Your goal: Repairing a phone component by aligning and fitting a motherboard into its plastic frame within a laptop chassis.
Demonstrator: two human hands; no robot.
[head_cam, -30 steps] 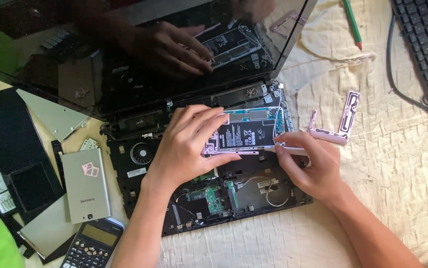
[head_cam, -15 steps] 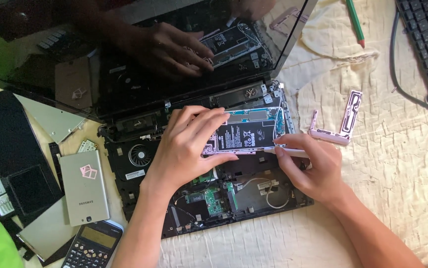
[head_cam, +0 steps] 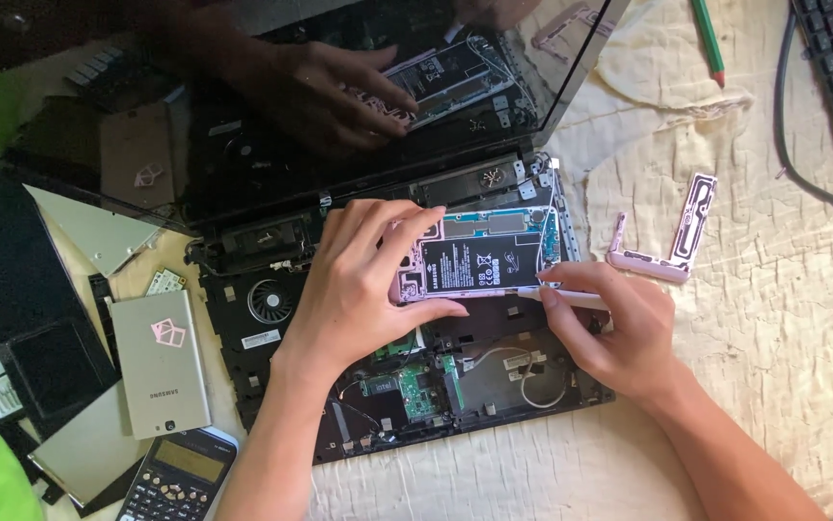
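I've got the opened phone [head_cam: 479, 256] lying back-up on the stripped laptop base [head_cam: 388, 386], its battery and board exposed. My left hand [head_cam: 359, 289] clamps it — fingers curled over the top edge, thumb pressed along the lower edge. My right hand [head_cam: 610, 328] pinches a thin pale tool [head_cam: 571, 297], tip at the phone's lower right edge — whether it is under the frame, I can't tell. Off to the right on the cloth [head_cam: 725, 405] lie 2 pink frame pieces [head_cam: 667, 246]. Left of the base: a gold phone [head_cam: 161, 362] and a calculator [head_cam: 175, 478].
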